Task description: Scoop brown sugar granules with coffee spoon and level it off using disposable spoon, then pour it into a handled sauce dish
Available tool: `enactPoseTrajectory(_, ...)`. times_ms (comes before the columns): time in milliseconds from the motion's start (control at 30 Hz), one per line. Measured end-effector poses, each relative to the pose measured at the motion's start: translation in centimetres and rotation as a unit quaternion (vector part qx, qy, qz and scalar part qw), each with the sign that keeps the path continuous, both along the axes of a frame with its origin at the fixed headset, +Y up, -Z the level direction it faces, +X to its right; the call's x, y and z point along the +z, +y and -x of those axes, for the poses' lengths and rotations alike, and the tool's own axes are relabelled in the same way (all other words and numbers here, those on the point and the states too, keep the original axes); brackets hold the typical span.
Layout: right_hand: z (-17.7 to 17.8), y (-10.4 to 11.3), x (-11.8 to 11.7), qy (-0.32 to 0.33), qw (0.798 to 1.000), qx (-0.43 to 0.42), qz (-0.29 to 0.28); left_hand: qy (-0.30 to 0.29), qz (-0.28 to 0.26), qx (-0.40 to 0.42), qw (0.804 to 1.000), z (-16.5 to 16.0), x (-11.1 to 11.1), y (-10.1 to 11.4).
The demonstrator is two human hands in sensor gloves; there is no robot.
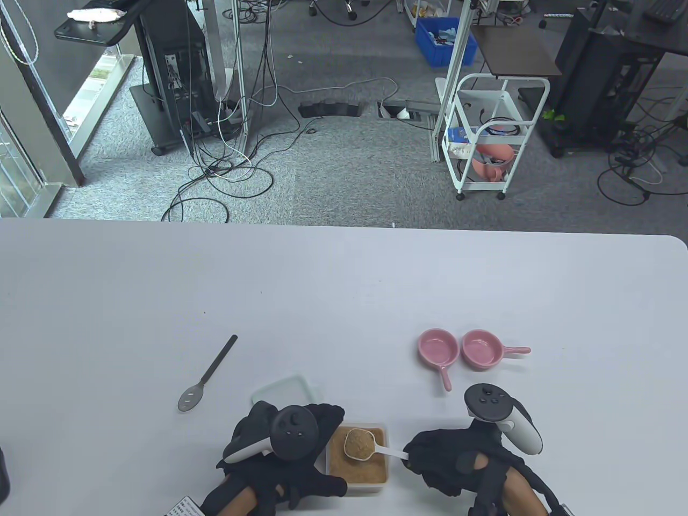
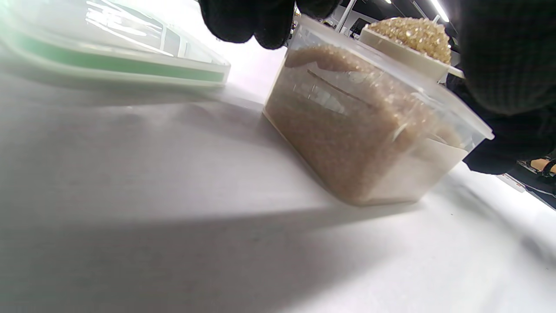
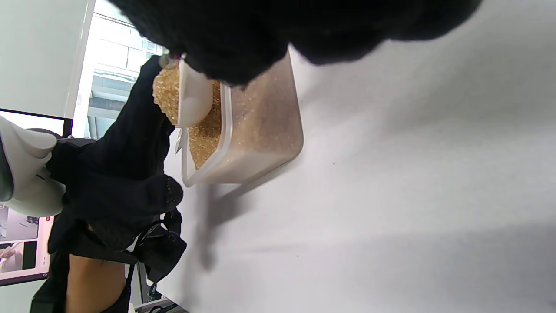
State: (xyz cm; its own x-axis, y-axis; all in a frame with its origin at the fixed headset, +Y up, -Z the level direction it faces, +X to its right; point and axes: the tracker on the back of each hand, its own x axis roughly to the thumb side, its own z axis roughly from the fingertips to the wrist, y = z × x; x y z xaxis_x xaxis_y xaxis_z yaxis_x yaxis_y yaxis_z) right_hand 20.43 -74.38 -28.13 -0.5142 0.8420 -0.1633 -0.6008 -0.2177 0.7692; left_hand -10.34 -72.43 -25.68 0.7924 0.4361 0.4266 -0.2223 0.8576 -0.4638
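1. Far left on the surface: a dark slotted disposable spoon, lying flat and untouched, well apart from both hands. Light and probably a bit springy; best taken mid-handle so the straight edge can scrape. Plenty of open room around it.
2. Just right of it: a clear lid, flat beside the tub, partly hidden under the left hand.
3. Left hand steadying the clear tub at its left wall; fingertips at the rim, but whether curled round it or just pressing, cannot tell. Tub close to the surface's near edge; thin-walled, likely to slide if nudged.
4. Over the tub: a white coffee spoon heaped with brown sugar granules, loose and ready to spill at any tilt. Best kept level and over the tub during scraping.
5. Right hand pinching the spoon's thin handle near its end.
6. Further right: two pink handled sauce dishes, side by side and seemingly touching; ceramic-looking and breakable, with a clear path from tub to dishes.
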Motion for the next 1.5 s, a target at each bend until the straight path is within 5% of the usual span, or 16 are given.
enactPoseTrajectory(333,0.0,0.1,0.0,0.003,1.0,-0.009,0.002,0.068,-0.061,0.089,0.992,3.9,-0.7,4.2)
enactPoseTrajectory(600,0.1,0.0,0.0,0.008,1.0,-0.01,0.001,0.273,-0.171,0.028,0.946,12.4,-2.2,7.5)
enactPoseTrajectory(867,0.2,0.0,0.1,0.009,1.0,-0.014,0.002,0.454,-0.196,-0.07,0.866,16.8,-3.6,5.4)
enactPoseTrajectory(1500,0.3,0.0,0.1,0.014,1.0,-0.001,-0.002,0.487,-0.134,-0.215,0.836,16.8,-5.7,-0.3)
